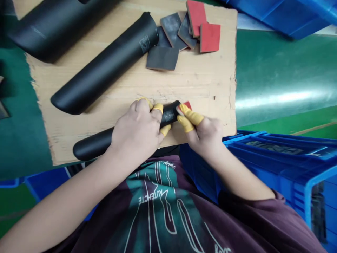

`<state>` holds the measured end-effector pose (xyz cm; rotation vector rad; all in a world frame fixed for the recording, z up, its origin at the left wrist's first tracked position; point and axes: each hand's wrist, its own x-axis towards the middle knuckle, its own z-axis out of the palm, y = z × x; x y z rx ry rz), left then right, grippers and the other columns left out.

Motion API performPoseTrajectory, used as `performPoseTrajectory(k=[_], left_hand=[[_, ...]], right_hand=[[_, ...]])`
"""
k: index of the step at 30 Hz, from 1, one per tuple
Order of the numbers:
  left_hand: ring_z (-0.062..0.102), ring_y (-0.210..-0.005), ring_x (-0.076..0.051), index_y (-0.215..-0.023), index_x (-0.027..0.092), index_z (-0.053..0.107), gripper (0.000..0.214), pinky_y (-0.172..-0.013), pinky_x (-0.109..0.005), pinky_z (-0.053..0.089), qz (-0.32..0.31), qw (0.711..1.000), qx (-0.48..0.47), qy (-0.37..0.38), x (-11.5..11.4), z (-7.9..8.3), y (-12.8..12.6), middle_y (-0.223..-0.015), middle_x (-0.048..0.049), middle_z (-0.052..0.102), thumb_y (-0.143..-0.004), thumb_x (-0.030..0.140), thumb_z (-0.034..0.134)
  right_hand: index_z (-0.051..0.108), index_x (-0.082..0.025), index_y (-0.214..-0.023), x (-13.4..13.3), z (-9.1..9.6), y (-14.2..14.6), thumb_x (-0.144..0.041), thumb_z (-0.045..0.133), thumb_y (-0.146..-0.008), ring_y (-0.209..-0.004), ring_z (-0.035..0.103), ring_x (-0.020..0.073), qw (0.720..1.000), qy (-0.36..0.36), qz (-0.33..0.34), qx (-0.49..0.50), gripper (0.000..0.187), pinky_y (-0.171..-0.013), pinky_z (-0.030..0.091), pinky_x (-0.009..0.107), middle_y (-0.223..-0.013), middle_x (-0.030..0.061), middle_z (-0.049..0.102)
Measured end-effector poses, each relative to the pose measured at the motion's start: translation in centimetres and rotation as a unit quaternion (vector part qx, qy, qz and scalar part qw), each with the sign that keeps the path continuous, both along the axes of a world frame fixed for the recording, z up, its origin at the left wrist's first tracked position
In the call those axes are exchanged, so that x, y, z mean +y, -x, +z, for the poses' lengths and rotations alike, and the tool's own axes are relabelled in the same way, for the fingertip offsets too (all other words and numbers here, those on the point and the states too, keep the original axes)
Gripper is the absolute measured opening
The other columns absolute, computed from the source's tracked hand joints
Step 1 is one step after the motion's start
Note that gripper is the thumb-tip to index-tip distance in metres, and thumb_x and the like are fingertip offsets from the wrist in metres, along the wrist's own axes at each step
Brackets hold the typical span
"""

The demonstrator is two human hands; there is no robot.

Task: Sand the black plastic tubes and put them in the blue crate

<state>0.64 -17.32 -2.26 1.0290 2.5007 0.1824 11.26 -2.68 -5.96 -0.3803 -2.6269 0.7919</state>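
A black tube [96, 143] with a slanted, rounded left end lies at the near edge of a cardboard sheet [200, 80]. My left hand [138, 128], yellow covers on its fingertips, is wrapped over the tube and grips it close to its printed right end. At that end my right hand [201, 128], also with yellow finger covers, pinches a small red-faced sanding pad [187, 105] against the tube's rim. Most of the pad is hidden by the fingers. Beyond my hands lies a second black tube [105, 66], with white print near its upper right end.
Several dark pads [162, 58] and red pads [210, 38] are heaped at the far right of the cardboard. A larger black tube [60, 28] lies at the upper left. Blue crates [263, 154] stand at my right, and another blue crate [284, 15] is at the top right.
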Motion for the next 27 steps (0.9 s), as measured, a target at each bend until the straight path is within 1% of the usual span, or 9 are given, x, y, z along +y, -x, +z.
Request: performPoseTrajectory(k=[3, 5, 7, 11, 13, 17, 19, 22, 27], left_hand=[[0.058, -0.115, -0.031, -0.12, 0.02, 0.066, 0.039, -0.082, -0.037, 0.055, -0.004, 1.0, 0.016, 0.023, 0.0, 0.2, -0.1, -0.117, -0.0118, 0.057, -0.084, 0.036, 0.065], [0.058, -0.116, -0.032, -0.121, 0.02, 0.066, 0.04, -0.08, -0.037, 0.055, -0.01, 0.999, 0.02, 0.023, 0.0, 0.2, -0.2, -0.117, -0.0126, 0.057, -0.085, 0.035, 0.063], [0.057, -0.117, -0.032, -0.122, 0.019, 0.066, 0.04, -0.082, -0.037, 0.055, -0.016, 0.999, 0.019, 0.02, 0.0, 0.1, -0.2, -0.117, -0.013, 0.057, -0.086, 0.035, 0.062], [0.057, -0.118, -0.033, -0.121, 0.02, 0.065, 0.04, -0.088, -0.04, 0.054, -0.014, 1.0, 0.008, 0.024, 0.0, 0.1, 0.0, -0.119, -0.0125, 0.056, -0.086, 0.038, 0.06], [0.057, -0.117, -0.033, -0.121, 0.021, 0.065, 0.039, -0.087, -0.04, 0.054, -0.009, 1.0, -0.001, 0.025, 0.1, 0.2, 0.1, -0.12, -0.0122, 0.056, -0.086, 0.038, 0.06], [0.056, -0.119, -0.035, -0.124, 0.02, 0.062, 0.041, -0.086, -0.04, 0.054, -0.011, 1.0, -0.007, 0.02, 0.2, 0.2, 0.1, -0.122, -0.0136, 0.055, -0.086, 0.035, 0.06], [0.055, -0.119, -0.036, -0.124, 0.019, 0.062, 0.041, -0.086, -0.041, 0.054, -0.007, 1.0, -0.002, 0.019, 0.2, 0.1, -0.1, -0.123, -0.0142, 0.055, -0.087, 0.035, 0.059], [0.054, -0.119, -0.037, -0.119, 0.02, 0.064, 0.034, -0.083, -0.041, 0.054, -0.005, 1.0, -0.002, 0.011, 0.1, -0.1, -0.4, -0.12, -0.0134, 0.054, -0.088, 0.033, 0.057], [0.056, -0.114, -0.033, -0.115, 0.018, 0.065, 0.03, -0.081, -0.039, 0.054, -0.016, 1.0, -0.005, -0.016, -0.2, -0.2, -0.5, -0.115, -0.0142, 0.055, -0.089, 0.029, 0.056]], right_hand=[[0.078, -0.016, -0.112, 0.0, -0.4, 0.5, -0.033, 0.056, -0.098, -0.071, 0.077, 0.0203, 0.998, -0.016, 0.012, 0.052, 0.032, -0.065, 0.063, 0.028, -0.09, 0.0102, 0.081], [0.077, -0.015, -0.113, -0.1, -0.5, 0.4, -0.029, 0.055, -0.099, -0.064, 0.076, 0.019, 0.996, -0.035, 0.003, 0.083, 0.029, -0.059, 0.061, 0.026, -0.084, 0.0092, 0.081], [0.077, -0.014, -0.113, -0.1, -0.5, 0.2, -0.027, 0.056, -0.099, -0.058, 0.074, 0.0187, 0.994, -0.06, 0.007, 0.089, 0.028, -0.054, 0.06, 0.026, -0.081, 0.0089, 0.081], [0.077, -0.013, -0.113, 0.1, -0.5, 0.2, -0.029, 0.054, -0.099, -0.067, 0.077, 0.0188, 0.994, -0.071, 0.04, 0.073, 0.031, -0.062, 0.062, 0.026, -0.092, 0.0109, 0.082], [0.077, -0.012, -0.113, 0.2, -0.6, -0.3, -0.029, 0.053, -0.1, -0.063, 0.076, 0.0179, 0.994, -0.077, 0.039, 0.066, 0.032, -0.061, 0.062, 0.025, -0.087, 0.0105, 0.081], [0.078, -0.014, -0.107, 0.3, -0.8, -1.4, -0.032, 0.055, -0.099, -0.049, 0.069, 0.0166, 0.991, -0.113, 0.037, 0.068, 0.03, -0.048, 0.058, 0.025, -0.07, 0.0069, 0.078], [0.078, -0.017, -0.109, 0.5, -0.6, -1.0, -0.034, 0.056, -0.098, -0.056, 0.073, 0.018, 0.992, -0.105, 0.038, 0.057, 0.03, -0.053, 0.06, 0.027, -0.078, 0.0071, 0.08], [0.078, -0.019, -0.111, 0.5, -0.1, 0.2, -0.033, 0.057, -0.098, -0.072, 0.078, 0.0204, 0.996, -0.069, 0.028, 0.038, 0.028, -0.065, 0.065, 0.028, -0.096, 0.0083, 0.082], [0.077, -0.017, -0.111, 0.1, 0.8, 0.5, -0.026, 0.058, -0.097, -0.066, 0.077, 0.0199, 0.996, -0.064, 0.025, 0.056, 0.025, -0.061, 0.064, 0.027, -0.09, 0.0081, 0.082]])
